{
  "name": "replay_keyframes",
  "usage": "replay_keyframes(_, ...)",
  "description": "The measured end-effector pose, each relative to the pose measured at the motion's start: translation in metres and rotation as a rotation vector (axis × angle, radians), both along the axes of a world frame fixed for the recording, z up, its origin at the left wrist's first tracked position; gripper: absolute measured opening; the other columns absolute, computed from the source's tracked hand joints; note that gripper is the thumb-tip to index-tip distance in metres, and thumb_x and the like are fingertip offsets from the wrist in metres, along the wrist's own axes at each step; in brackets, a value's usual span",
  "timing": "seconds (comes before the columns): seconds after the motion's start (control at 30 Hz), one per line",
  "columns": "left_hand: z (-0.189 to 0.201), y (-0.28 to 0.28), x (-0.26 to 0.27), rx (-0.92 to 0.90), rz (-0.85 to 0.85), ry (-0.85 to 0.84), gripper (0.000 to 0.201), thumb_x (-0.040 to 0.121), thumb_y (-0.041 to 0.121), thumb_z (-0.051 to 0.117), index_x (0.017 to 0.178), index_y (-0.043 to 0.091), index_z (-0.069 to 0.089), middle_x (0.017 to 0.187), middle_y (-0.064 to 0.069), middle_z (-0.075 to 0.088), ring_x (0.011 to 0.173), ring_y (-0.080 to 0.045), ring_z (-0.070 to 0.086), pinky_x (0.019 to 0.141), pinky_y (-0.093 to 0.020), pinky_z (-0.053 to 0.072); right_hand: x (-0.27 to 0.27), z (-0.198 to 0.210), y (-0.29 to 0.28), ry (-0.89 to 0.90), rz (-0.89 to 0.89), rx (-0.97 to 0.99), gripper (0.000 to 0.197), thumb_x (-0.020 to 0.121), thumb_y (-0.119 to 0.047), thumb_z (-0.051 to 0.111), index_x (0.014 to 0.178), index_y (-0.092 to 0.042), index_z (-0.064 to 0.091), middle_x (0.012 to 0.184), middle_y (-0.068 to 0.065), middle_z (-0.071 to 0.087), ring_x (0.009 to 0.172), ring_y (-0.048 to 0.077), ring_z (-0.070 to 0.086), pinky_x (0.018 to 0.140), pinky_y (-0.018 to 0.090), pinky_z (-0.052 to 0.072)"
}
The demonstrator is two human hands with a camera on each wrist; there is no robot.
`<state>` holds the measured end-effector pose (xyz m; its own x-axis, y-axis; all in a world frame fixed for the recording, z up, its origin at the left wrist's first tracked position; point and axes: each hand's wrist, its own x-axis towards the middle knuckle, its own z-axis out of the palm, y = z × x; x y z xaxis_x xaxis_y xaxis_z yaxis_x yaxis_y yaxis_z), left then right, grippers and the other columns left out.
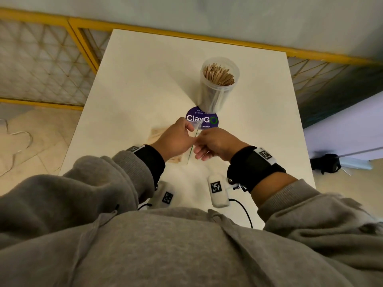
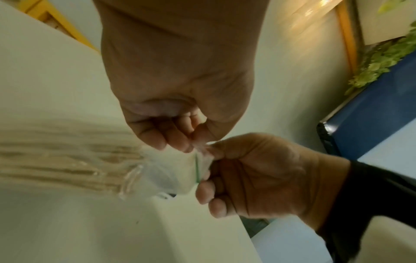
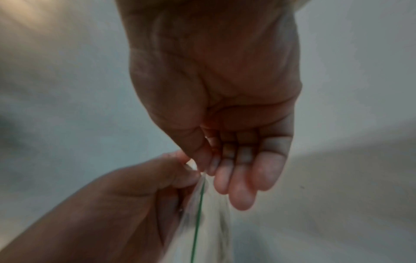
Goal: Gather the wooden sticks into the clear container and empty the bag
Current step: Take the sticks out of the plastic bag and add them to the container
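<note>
A clear zip bag (image 1: 194,139) with a green seal line is held just above the white table (image 1: 132,83), its mouth turned up. My left hand (image 1: 178,137) and right hand (image 1: 213,141) each pinch one side of its top edge. In the left wrist view the left hand (image 2: 191,142) and right hand (image 2: 213,153) meet at the bag (image 2: 175,174), and blurred wooden sticks (image 2: 67,160) lie inside it. The right wrist view shows the right hand (image 3: 202,165) pinching the bag (image 3: 202,213) with thumb and forefinger. A clear container (image 1: 219,83) full of upright sticks stands behind.
A round purple sticker (image 1: 202,120) lies on the table between the container and my hands. A yellow railing with mesh (image 1: 68,23) runs behind and left of the table. A dark object (image 1: 325,162) sits on the floor at the right.
</note>
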<state>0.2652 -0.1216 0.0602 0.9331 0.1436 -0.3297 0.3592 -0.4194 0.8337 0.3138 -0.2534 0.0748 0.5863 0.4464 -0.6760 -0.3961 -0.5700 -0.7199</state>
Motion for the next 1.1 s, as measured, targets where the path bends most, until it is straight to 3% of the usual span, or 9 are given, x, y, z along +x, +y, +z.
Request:
replay_keyframes(0.2,0.057,0.009,-0.009,0.534,0.074,-0.220,0.026,0.077,0.013,0.056,0.099,0.018,0.043,0.071,0.007,0.044,0.068,-0.022,0.047,0.059,-0.030,0.031,0.013,0.041,-0.002,-0.322,0.217,-0.255,0.021,0.092,-0.009,0.046,0.073,-0.006,0.055,0.063,0.006,0.064,0.053,0.018,0.064,0.049,0.024,0.048)
replay_keyframes(0.4,0.075,0.036,-0.032,0.576,0.202,-0.201,0.025,0.079,0.014,0.050,0.102,0.019,0.042,0.067,0.006,0.048,0.066,-0.022,0.050,0.061,-0.032,0.038,0.023,0.078,-0.007,-0.484,0.186,-0.229,0.025,0.088,-0.016,0.050,0.071,-0.002,0.062,0.078,0.016,0.073,0.071,0.029,0.070,0.068,0.033,0.054)
replay_keyframes(0.47,0.063,0.038,-0.039,0.387,0.292,-0.194,0.019,0.087,0.021,0.046,0.104,0.015,0.044,0.069,-0.001,0.056,0.069,-0.025,0.056,0.067,-0.037,0.044,0.023,0.087,0.001,-0.544,0.185,-0.172,0.019,0.088,-0.014,0.049,0.077,-0.005,0.061,0.089,0.022,0.071,0.081,0.033,0.070,0.078,0.040,0.058)
replay_keyframes(0.6,0.029,0.045,-0.059,-0.209,0.535,0.025,0.052,0.095,0.057,0.031,0.107,0.010,0.047,0.072,-0.007,0.062,0.057,-0.020,0.054,0.055,-0.030,0.038,0.017,0.100,0.023,-0.605,0.285,-0.112,0.013,0.086,-0.013,0.046,0.075,-0.008,0.051,0.084,0.023,0.063,0.071,0.026,0.070,0.064,0.035,0.044)
replay_keyframes(0.67,0.012,0.047,-0.071,-0.411,0.497,0.153,0.072,0.087,0.070,0.023,0.114,0.008,0.049,0.084,-0.011,0.066,0.063,-0.021,0.059,0.053,-0.027,0.039,0.014,0.110,0.036,-0.683,0.289,-0.062,0.015,0.087,-0.016,0.047,0.075,-0.007,0.052,0.086,0.017,0.067,0.072,0.030,0.068,0.061,0.036,0.043)
replay_keyframes(0.73,0.003,0.053,-0.075,-0.521,0.403,0.236,0.086,0.081,0.076,0.019,0.125,0.007,0.047,0.104,-0.013,0.068,0.084,-0.024,0.066,0.064,-0.031,0.047,0.012,0.122,0.043,-0.696,0.169,0.112,0.019,0.090,-0.016,0.048,0.072,-0.011,0.050,0.097,0.009,0.072,0.078,0.030,0.071,0.058,0.036,0.046)
replay_keyframes(0.9,0.026,0.071,-0.061,-0.981,0.318,0.044,0.086,0.080,0.072,0.035,0.141,0.012,0.033,0.134,-0.009,0.054,0.115,-0.029,0.059,0.097,-0.044,0.044,0.000,0.139,0.038,-0.558,-0.139,0.570,0.026,0.099,-0.011,0.043,0.074,-0.016,0.046,0.106,0.008,0.073,0.082,0.032,0.073,0.052,0.024,0.048)
replay_keyframes(1.0,0.046,0.090,-0.050,-1.292,0.299,-0.211,0.085,0.069,0.060,0.067,0.137,0.014,0.044,0.125,-0.005,0.060,0.115,-0.026,0.058,0.099,-0.043,0.045,-0.005,0.131,0.032,-0.480,-0.176,0.510,0.027,0.100,-0.012,0.040,0.075,-0.014,0.051,0.089,0.008,0.075,0.067,0.024,0.071,0.054,0.027,0.049)
replay_keyframes(1.1,0.058,0.102,-0.040,-1.370,0.355,-0.280,0.080,0.071,0.037,0.077,0.137,0.009,0.042,0.126,-0.011,0.057,0.113,-0.025,0.056,0.091,-0.038,0.051,-0.009,0.118,0.029,-0.499,-0.171,0.327,0.022,0.100,-0.019,0.045,0.085,-0.007,0.056,0.069,0.001,0.071,0.057,0.017,0.065,0.058,0.031,0.048)
